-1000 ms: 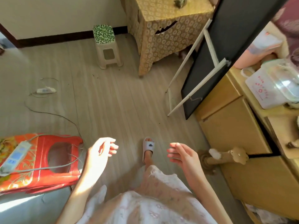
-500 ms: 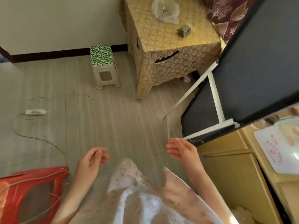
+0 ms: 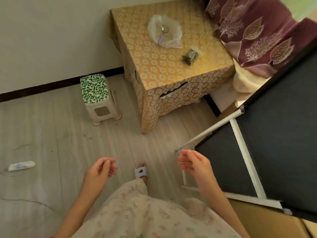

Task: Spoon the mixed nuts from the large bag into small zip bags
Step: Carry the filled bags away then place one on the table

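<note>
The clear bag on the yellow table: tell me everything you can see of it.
The clear bag is a thin, see-through plastic bag, crumpled and spread open into a wide, ragged-edged shape. It lies flat on the far part of the table, which is covered in a yellow floral cloth. A spoon with a metal bowl and a purple handle rests in its middle. A small dark green packet lies apart from it, nearer the table's front. Neither hand touches it. What it contains cannot be made out.

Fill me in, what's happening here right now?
Nothing is being handled yet. The person stands on the floor a few steps short of the small table with the yellow patterned cloth. The left hand and right hand hang loose and hold nothing. On the table lie a clear large bag with a spoon on it and one small filled bag. No spooning is under way.
</note>
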A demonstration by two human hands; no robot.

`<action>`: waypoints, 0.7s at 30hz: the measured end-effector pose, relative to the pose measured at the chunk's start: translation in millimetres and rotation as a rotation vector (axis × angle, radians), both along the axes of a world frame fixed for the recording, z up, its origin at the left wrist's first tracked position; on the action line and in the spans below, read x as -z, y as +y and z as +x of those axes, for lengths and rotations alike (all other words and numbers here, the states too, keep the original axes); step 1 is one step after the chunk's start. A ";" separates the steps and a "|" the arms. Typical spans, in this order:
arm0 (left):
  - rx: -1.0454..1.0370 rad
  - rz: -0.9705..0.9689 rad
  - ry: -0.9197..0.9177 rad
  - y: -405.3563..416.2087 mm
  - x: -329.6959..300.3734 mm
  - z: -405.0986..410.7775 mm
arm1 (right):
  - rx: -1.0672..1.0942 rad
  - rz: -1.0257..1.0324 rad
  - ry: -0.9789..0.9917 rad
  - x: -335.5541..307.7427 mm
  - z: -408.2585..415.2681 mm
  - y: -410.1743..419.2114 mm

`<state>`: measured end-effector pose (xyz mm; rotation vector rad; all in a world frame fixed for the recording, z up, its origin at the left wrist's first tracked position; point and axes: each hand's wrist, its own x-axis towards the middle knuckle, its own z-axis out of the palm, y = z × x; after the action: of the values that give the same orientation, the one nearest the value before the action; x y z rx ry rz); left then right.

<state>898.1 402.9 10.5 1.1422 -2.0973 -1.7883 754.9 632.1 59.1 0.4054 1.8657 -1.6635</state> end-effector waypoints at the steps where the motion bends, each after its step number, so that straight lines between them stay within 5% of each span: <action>1: 0.039 -0.013 0.001 -13.0 -2.9 -22.1 | 0.010 -0.016 0.005 -2.6 -15.2 -10.7; 10: 0.269 -0.075 0.060 -87.1 -25.5 -197.6 | 0.126 -0.060 -0.009 -7.1 -125.9 -72.3; 21: 0.075 0.013 -0.028 -110.3 5.0 -324.2 | 0.024 -0.009 -0.045 31.3 -320.4 -131.8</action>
<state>573.9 292.6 5.5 1.1128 -2.1751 -1.8316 434.5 500.2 27.7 0.4599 1.8268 -1.6639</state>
